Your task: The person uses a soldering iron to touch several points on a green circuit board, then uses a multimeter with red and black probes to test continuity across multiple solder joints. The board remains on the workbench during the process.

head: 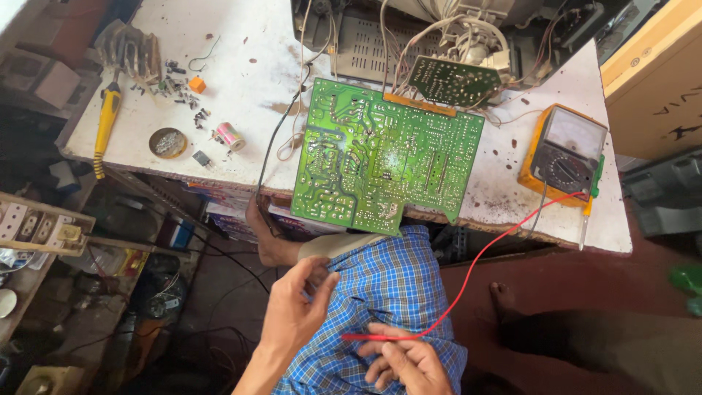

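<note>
Red probe (373, 337) lay across lap, near edge of scene, pinched in right hand (406, 362). Left hand (296, 311) loose, grasping nothing. Red lead (497, 238) ran far-right to multimeter (564, 152); tug could drag meter off table (241, 44). Overhanging green circuit board (384, 157) could tip.

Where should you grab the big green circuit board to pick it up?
Probably by the green circuit board's bare near edge, which overhangs the white table; come from the person's side, fingers on the rim. Wires tether its far edge, so lift gently.
</note>
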The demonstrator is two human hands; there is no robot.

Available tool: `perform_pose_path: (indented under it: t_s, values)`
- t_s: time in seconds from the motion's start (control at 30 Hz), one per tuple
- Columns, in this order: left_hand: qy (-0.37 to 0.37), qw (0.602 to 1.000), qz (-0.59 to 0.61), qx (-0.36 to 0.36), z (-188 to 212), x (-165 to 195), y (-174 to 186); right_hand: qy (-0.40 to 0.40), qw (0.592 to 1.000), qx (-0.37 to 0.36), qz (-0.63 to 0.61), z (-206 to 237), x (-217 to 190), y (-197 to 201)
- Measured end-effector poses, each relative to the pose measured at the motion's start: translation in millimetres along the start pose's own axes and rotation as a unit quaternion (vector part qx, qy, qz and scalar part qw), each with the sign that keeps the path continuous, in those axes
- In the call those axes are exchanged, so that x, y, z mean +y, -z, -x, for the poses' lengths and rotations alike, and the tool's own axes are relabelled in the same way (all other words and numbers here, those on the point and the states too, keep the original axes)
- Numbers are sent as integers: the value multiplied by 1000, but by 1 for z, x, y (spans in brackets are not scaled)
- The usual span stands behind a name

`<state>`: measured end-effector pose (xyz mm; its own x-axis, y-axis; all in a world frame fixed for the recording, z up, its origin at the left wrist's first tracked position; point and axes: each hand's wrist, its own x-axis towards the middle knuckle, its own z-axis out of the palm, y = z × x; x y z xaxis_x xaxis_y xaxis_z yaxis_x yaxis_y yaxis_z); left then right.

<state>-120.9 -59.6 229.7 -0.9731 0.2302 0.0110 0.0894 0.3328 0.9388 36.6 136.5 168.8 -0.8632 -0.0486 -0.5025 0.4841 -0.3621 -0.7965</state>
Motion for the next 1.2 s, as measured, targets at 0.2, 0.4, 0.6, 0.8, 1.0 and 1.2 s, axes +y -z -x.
perform_pose_path:
  t_s: [0.2,0.4,0.6,0.8,1.0,1.2]
  values:
    - [-74,986,-71,129,14,-17,36,-20,963,181,200,14,6,-2]
    - [-220,891,-288,274,-12,-37,126,-27,858,406,312,41,-2,25]
    - [-190,800,-475,314,-75,-57,223,161,793,476,346,62,2,56]
    - [-107,856,-439,251,-113,-70,233,174,789,430,404,68,4,36]
    - [-95,872,-408,255,-111,-76,233,154,812,304,473,68,-17,13]
    - [-193,849,-392,298,-81,-60,221,235,783,285,501,62,-29,-9]
